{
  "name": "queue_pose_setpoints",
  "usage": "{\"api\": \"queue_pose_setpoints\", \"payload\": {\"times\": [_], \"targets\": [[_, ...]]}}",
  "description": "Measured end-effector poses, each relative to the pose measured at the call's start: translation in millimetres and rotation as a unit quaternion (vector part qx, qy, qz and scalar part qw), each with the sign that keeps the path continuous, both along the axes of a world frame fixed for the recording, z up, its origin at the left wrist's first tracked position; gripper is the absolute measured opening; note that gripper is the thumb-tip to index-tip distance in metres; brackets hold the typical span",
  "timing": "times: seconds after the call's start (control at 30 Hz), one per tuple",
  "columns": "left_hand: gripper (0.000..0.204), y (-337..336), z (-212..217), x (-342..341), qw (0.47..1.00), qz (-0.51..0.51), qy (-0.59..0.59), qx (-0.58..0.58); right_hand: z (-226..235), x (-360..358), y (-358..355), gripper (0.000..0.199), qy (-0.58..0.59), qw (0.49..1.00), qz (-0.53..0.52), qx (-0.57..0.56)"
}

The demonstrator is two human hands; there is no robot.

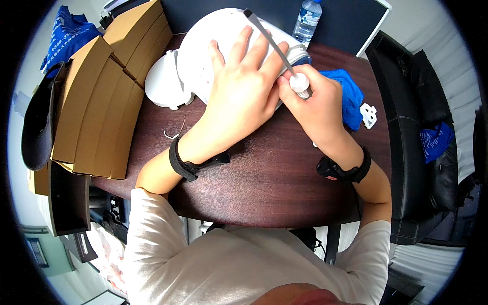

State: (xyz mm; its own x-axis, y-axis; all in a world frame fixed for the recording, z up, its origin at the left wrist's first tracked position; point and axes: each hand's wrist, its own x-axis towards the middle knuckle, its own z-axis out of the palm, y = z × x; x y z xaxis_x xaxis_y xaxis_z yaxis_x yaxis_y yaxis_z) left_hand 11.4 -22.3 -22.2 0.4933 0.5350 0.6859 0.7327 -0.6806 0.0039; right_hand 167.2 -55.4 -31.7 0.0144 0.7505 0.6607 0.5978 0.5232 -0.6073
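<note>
Fingers of the right hand [316,104] pinch a white-handled tool [299,81], left hand [243,86] spread flat on the white shell [203,56]; blade could slip toward left fingers.

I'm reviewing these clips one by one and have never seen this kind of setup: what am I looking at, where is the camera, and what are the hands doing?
There is no machine here: a person works with two bare hands, each wrist wearing a black strap. The single picture comes from a wide fisheye camera on the person's head, looking down, so edges bend.

The left hand lies flat on a large white rounded appliance body on the dark wooden table. The right hand holds a thin tool with a white handle, its long grey blade angled over the appliance.

Around them: a blue cloth, a water bottle, stacked cardboard boxes and a small white plug.
</note>
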Motion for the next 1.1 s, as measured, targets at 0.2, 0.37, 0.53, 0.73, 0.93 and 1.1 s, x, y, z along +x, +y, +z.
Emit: {"api": "queue_pose_setpoints", "payload": {"times": [0.2, 0.37, 0.53, 0.73, 0.93, 1.1], "targets": [[0.063, -0.1, -0.1, 0.2, 1.000, -0.005, -0.005, 0.004, -0.5, -2.7, 2.2, 0.017, -0.012, 0.999, -0.014, 0.030], [0.054, 1.1, -1.0, 0.3, 1.000, -0.011, -0.009, 0.024, -0.3, -3.5, 2.9, 0.018, -0.002, 1.000, -0.009, 0.027], [0.060, 0.6, -0.7, 0.4, 1.000, -0.004, -0.004, 0.009, -2.6, -3.1, 2.6, 0.018, 0.026, 1.000, -0.007, 0.017], [0.059, 1.2, -0.3, 0.1, 1.000, -0.003, -0.008, 0.006, -5.2, -3.6, 5.0, 0.019, 0.016, 0.999, -0.009, 0.037], [0.057, -0.1, 0.1, 1.1, 1.000, -0.007, -0.013, 0.010, -7.6, -5.5, 3.7, 0.020, 0.041, 0.999, -0.019, 0.025], [0.058, -0.5, 0.4, 0.6, 1.000, -0.006, -0.014, 0.005, -5.1, -6.1, -0.4, 0.018, 0.043, 0.999, -0.017, -0.016]]}}
